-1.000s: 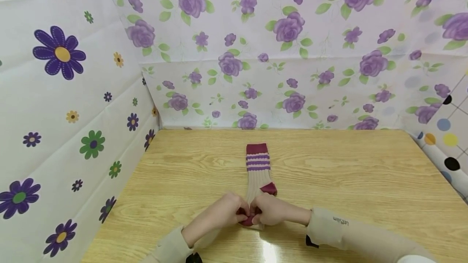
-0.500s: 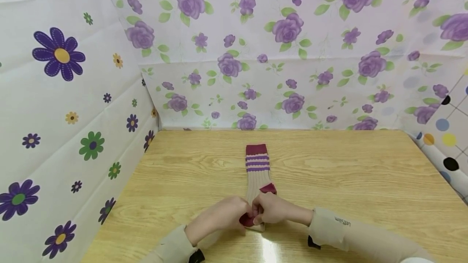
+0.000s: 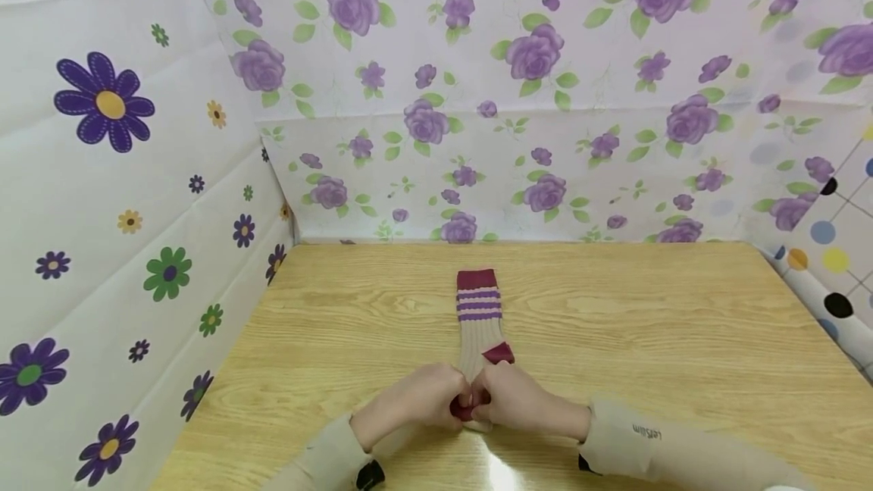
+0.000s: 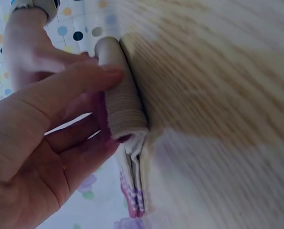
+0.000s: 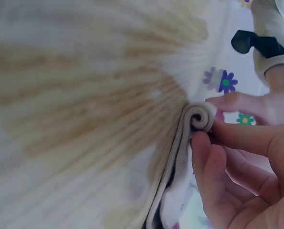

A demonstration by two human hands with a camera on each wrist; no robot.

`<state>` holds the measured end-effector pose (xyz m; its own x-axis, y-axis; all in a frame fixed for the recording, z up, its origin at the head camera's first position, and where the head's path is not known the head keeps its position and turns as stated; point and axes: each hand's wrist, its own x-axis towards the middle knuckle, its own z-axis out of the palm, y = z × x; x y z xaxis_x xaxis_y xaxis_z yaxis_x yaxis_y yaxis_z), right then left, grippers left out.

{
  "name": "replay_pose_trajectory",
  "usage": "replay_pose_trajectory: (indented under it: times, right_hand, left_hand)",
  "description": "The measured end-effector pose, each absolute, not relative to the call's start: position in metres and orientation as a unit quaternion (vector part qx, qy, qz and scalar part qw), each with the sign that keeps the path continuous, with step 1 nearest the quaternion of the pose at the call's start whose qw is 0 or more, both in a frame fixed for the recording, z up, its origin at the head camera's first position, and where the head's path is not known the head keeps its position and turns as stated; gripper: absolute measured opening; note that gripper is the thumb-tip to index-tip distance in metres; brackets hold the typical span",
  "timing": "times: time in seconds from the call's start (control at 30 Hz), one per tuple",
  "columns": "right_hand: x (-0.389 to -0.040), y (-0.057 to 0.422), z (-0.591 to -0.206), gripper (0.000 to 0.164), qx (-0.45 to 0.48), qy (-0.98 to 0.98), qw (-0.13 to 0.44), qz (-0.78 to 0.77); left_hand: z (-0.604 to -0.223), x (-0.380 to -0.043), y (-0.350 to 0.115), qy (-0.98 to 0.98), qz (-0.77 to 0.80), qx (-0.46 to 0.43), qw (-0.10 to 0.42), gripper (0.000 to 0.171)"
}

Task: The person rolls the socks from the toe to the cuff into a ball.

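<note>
A beige ribbed sock [image 3: 480,333] with a maroon cuff, maroon heel patch and purple stripes lies lengthwise on the table, cuff away from me. Its near, toe end is turned over into a small roll [image 4: 122,100], whose spiral edge shows in the right wrist view. At the left of this roll my left hand [image 3: 433,396] pinches it, thumb and fingers on opposite sides. From the right, my right hand [image 3: 514,398] pinches the same roll with bent fingers close against it. The two hands nearly meet over the maroon toe. Stacked layers of knit show below the roll in both wrist views.
The wood-grain table [image 3: 614,309] extends around the sock. Behind it hangs a white sheet with purple roses [image 3: 426,123]; a sheet with daisies [image 3: 170,273] covers the left side. A dotted sheet [image 3: 839,260] borders the right. A black strap piece [image 5: 258,44] sits at the left sleeve.
The left hand's fingers have shifted on the roll, spreading below it and then closing in again beside the right hand. The right hand stays on the roll, and the sock's cuff end lies still.
</note>
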<state>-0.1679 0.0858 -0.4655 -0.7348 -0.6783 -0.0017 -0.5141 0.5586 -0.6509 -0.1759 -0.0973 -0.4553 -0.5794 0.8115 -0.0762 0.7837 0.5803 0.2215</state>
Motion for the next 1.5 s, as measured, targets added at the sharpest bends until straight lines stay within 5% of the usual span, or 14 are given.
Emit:
replay_pose_trajectory:
  times: [0.37, 0.83, 1.1, 1.5]
  right_hand:
    - [-0.157, 0.084, -0.463, 0.034, -0.392, 0.899, 0.041, -0.193]
    - [-0.156, 0.080, -0.462, 0.018, -0.394, 0.888, 0.043, -0.232]
    - [-0.155, 0.081, -0.467, 0.022, -0.414, 0.889, 0.009, -0.194]
    - [-0.164, 0.082, -0.462, 0.019, -0.413, 0.885, 0.042, -0.211]
  left_hand:
    - [-0.458, -0.186, -0.101, 0.873, 0.184, 0.426, 0.150, 0.011]
    - [-0.454, -0.199, -0.106, 0.841, 0.267, 0.405, 0.239, 0.007]
    - [-0.456, -0.205, -0.105, 0.848, 0.289, 0.354, 0.269, 0.013]
    - [-0.460, -0.207, -0.107, 0.864, 0.321, 0.319, 0.219, 0.020]
